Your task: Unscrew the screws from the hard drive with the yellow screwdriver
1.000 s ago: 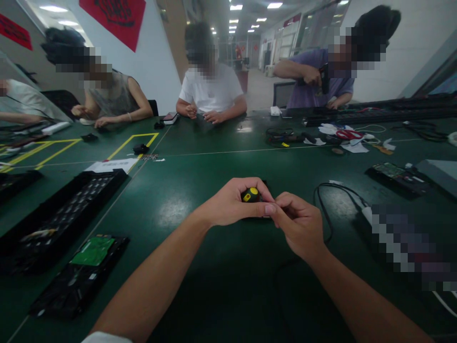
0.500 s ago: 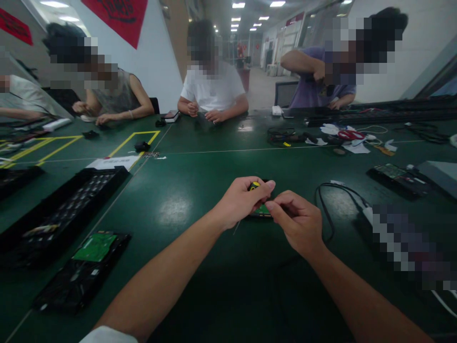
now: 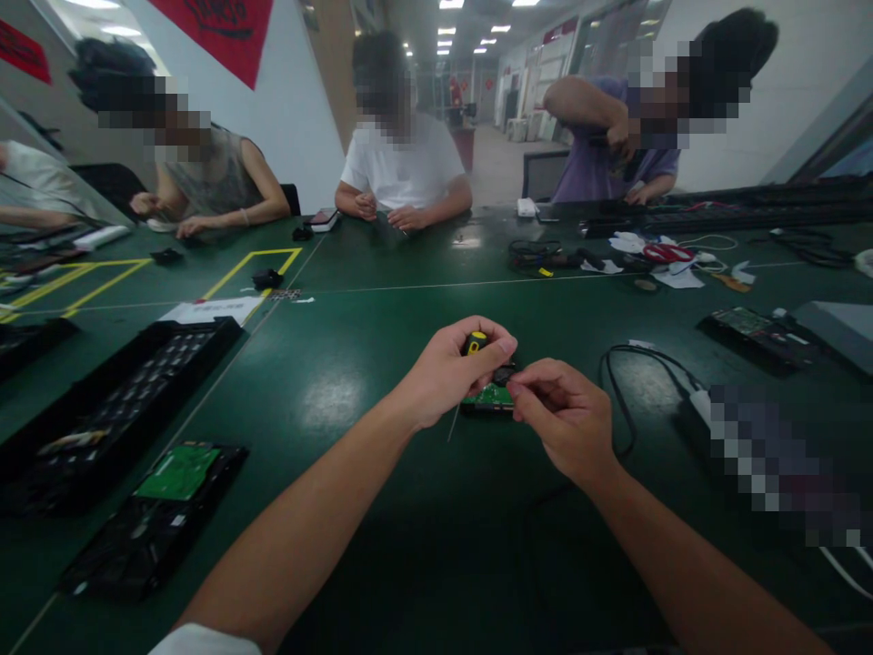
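Observation:
My left hand [image 3: 458, 371] is closed round a screwdriver [image 3: 476, 343] with a yellow and black handle; its thin shaft points down toward the table. A small black part [image 3: 503, 374] sits between the fingertips of both hands. My right hand [image 3: 569, 411] pinches at the right side of that part with thumb and forefinger. Just under the hands lies a device with a green circuit board [image 3: 488, 398], partly covered by the fingers.
A long black tray [image 3: 129, 400] and a black unit with a green board [image 3: 178, 471] lie at left. At right are a cable [image 3: 631, 428], another circuit unit [image 3: 757, 337] and a pixelated object. Several people sit across the green table [image 3: 382, 318].
My left hand has shifted slightly up and left with the screwdriver. The small black part and more of the green board now show between my hands.

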### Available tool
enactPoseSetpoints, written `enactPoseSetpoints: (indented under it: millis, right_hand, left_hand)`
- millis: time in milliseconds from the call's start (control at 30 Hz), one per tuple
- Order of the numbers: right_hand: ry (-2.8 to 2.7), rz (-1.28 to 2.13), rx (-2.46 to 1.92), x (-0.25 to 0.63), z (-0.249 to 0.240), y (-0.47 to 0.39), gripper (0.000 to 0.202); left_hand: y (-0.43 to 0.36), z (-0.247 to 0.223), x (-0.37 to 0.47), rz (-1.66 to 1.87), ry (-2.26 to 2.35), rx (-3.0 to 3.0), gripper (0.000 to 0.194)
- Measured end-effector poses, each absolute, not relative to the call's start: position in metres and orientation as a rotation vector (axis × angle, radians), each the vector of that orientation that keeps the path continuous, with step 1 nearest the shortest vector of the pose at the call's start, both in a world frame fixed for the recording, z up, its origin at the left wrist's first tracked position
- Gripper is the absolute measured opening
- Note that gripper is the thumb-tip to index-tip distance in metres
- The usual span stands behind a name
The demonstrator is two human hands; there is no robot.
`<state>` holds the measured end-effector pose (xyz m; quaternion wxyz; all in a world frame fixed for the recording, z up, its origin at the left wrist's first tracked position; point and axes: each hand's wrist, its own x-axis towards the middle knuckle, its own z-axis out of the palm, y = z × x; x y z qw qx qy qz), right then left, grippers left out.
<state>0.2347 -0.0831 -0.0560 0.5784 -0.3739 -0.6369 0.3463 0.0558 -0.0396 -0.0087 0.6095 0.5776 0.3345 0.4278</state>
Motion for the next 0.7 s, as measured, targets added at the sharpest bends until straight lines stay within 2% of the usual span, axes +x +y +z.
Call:
enactPoseSetpoints:
  millis: [367, 700]
  right_hand:
    - [-1.487, 0.842, -0.931, 0.2347, -0.0599, -0.0808, 0.006]
    - [-1.512, 0.797, -0.926, 0.2353, -0.0591, -0.0797, 0.005]
  left_hand:
    - [-0.0407, -0.0055, 0.0568, 1.037, 0.637, 1.213, 0.026]
    - [-0.0413, -0.0061, 0.0531, 0.899, 0.742, 1.351, 0.026]
